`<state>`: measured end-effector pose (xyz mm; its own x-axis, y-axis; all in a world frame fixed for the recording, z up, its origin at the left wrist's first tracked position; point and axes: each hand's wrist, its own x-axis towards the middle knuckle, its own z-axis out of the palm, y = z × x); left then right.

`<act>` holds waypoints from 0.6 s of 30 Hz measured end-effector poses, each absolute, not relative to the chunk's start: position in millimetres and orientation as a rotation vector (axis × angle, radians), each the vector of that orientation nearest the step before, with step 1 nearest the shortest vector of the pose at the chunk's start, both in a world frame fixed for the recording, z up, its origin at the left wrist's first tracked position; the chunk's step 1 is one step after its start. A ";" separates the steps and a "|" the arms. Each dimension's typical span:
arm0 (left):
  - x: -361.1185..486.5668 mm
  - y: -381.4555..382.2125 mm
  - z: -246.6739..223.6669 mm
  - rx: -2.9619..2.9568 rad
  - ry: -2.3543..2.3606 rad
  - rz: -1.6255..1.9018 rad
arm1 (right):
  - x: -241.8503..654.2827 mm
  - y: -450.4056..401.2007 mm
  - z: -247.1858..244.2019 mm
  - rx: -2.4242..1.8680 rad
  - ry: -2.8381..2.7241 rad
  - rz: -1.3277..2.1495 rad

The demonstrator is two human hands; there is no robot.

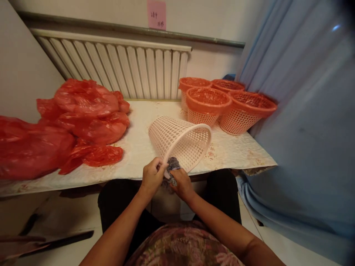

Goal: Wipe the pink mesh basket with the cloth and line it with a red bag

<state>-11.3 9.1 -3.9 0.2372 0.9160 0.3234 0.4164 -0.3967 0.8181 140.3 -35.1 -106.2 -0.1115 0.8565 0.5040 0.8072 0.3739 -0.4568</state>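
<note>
A pale pink perforated plastic wastebasket point(177, 135) lies tilted on its side on the table, its open mouth facing me and to the right. My left hand point(152, 175) is closed on the near part of its rim, thumb on top. In my right hand point(181, 183) is a bunched dark grey patterned cloth point(173, 166), pressed against the rim just beside the left hand. The fingertips of the right hand are partly hidden by the cloth.
Several similar wastebaskets point(208, 105) lined with red bags stand at the back right. Red plastic bags point(85, 111) are heaped on the left of the cloth-covered table point(138, 138). A radiator point(119, 66) is behind; a blue curtain point(299, 129) hangs at the right.
</note>
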 end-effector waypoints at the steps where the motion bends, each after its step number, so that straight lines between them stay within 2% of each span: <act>1: -10.9 10.4 -1.0 1.918 1.206 1.101 | 147.5 -35.5 -112.2 -1.456 -1.937 0.059; 4: -7.9 8.6 -6.6 1.891 1.182 1.102 | 158.0 -37.4 -116.9 -1.492 -1.911 0.060; 10: -4.3 -2.6 -38.0 1.938 1.173 1.055 | 126.6 -36.4 -84.2 -1.422 -1.671 0.204; 13: -8.3 1.1 -24.7 1.953 1.190 1.078 | 120.9 -34.0 -82.7 -1.389 -1.710 0.194; 18: -15.2 13.8 11.3 1.923 1.196 1.118 | 151.7 -32.2 -114.2 -1.438 -1.980 0.098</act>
